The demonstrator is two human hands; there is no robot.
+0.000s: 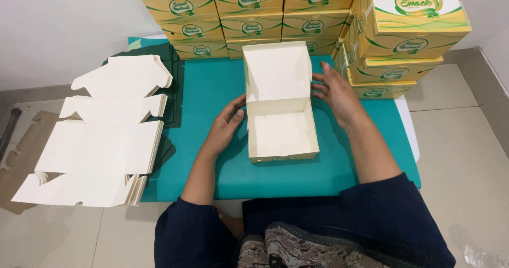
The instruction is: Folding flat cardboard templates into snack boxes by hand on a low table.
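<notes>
An open cream cardboard box stands on a teal mat, its lid raised toward the far side. My left hand rests against the box's left wall with fingers spread. My right hand touches the right edge near the lid hinge, fingers apart. Neither hand grips the box firmly; both press its sides.
A stack of flat unfolded cream box blanks lies to the left, over dark green sheets. Folded yellow-and-green boxes are stacked along the back, with a taller stack at the right. Brown cardboard lies on the tiled floor.
</notes>
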